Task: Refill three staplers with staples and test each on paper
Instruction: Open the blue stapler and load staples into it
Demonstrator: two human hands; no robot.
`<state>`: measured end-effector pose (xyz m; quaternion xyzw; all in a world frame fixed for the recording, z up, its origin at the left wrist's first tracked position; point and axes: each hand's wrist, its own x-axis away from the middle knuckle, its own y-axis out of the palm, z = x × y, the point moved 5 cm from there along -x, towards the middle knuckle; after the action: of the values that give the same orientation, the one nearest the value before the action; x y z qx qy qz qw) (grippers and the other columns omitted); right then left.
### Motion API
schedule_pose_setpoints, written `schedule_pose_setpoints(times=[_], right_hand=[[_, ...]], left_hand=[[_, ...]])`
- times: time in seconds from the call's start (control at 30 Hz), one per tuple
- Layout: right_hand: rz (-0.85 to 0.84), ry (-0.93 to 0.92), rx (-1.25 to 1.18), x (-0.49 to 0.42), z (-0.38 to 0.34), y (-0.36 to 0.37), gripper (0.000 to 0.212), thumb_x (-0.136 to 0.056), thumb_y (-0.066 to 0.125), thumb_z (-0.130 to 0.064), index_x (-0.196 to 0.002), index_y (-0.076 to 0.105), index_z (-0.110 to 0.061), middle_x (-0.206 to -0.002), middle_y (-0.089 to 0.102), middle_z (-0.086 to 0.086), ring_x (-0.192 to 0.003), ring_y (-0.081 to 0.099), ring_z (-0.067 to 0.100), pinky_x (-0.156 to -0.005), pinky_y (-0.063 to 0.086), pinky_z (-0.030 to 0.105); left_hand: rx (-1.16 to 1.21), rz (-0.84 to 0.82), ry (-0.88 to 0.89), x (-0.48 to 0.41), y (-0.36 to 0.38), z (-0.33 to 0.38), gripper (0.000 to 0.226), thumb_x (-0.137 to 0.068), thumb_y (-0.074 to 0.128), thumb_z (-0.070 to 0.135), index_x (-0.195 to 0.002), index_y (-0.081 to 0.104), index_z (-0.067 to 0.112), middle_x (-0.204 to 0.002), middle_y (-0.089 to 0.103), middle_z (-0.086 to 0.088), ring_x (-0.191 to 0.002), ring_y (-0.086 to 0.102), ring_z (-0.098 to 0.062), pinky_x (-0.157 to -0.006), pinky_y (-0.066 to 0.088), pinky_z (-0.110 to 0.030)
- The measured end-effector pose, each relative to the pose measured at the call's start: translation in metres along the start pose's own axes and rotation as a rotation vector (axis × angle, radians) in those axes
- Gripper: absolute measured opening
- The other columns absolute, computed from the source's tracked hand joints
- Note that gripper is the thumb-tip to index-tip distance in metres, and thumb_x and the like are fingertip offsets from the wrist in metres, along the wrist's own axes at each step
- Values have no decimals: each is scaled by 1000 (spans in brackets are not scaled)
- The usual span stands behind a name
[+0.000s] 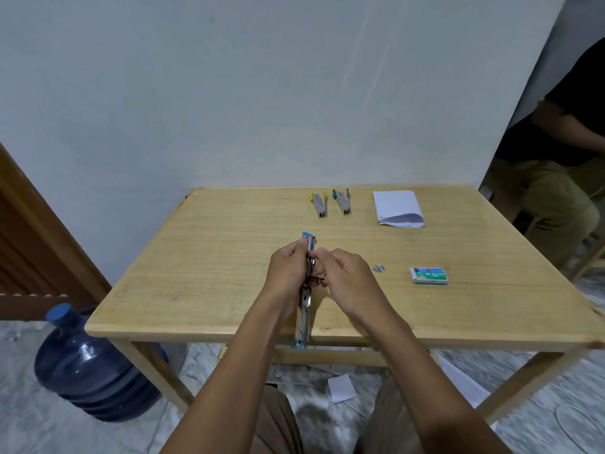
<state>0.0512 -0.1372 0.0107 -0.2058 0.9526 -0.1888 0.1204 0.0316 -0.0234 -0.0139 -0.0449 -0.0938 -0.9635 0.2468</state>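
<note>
A blue stapler (pixel 304 319) is swung wide open above the near middle of the wooden table (pixel 203 257). My left hand (pixel 288 273) grips its upper half, while my right hand (pixel 343 280) pinches at its metal channel near the hinge. At the table's back lie a yellow stapler (pixel 319 204) and a green stapler (pixel 342 201), both open in a V. A folded stack of white paper (pixel 397 208) sits to their right. A green staple box (pixel 429 275) and a small loose strip of staples (pixel 378 268) lie right of my hands.
A large blue water jug (pixel 88 365) stands on the floor left of the table. Another person (pixel 556 165) sits at the far right. Paper scraps (pixel 340 388) lie on the floor under the table. A wooden door (pixel 29 244) is at the left.
</note>
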Motion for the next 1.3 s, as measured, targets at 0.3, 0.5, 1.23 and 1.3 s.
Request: schedule_pose_setpoints(times=[0.3, 0.5, 1.23, 1.3], right_hand=[[235, 352, -759, -6, 29, -4, 28, -102, 46, -24, -96, 70, -11, -80, 65, -1, -75, 65, 13, -67, 54, 26], [85, 694, -1469, -7, 30, 15, 37, -105, 37, -27, -121, 66, -11, -122, 69, 9, -112, 65, 24, -101, 48, 37], [185, 92, 497, -30, 48, -70, 33, -99, 35, -17, -115, 63, -22, -106, 68, 0, -93, 61, 24, -78, 46, 38], [111, 65, 679, -36, 54, -68, 33, -98, 37, -16, -115, 64, -21, -117, 67, 2, -105, 58, 26, -89, 42, 40]], left_hand=[[-178, 21, 56, 1, 6, 11, 35, -105, 45, 26, -79, 59, 8, -55, 46, 0, -46, 47, -14, -47, 46, -26], [-864, -99, 536, 14, 36, 40, 33, -105, 42, 20, -86, 65, 5, -79, 61, -9, -70, 61, -25, -65, 51, -40], [91, -172, -105, 1, 25, 16, 27, -103, 49, 28, -112, 66, 10, -65, 46, 0, -48, 42, -13, -43, 31, -23], [157, -201, -134, 5, 29, 11, 26, -103, 50, 27, -112, 66, 9, -65, 45, 0, -47, 40, -12, -42, 29, -21]])
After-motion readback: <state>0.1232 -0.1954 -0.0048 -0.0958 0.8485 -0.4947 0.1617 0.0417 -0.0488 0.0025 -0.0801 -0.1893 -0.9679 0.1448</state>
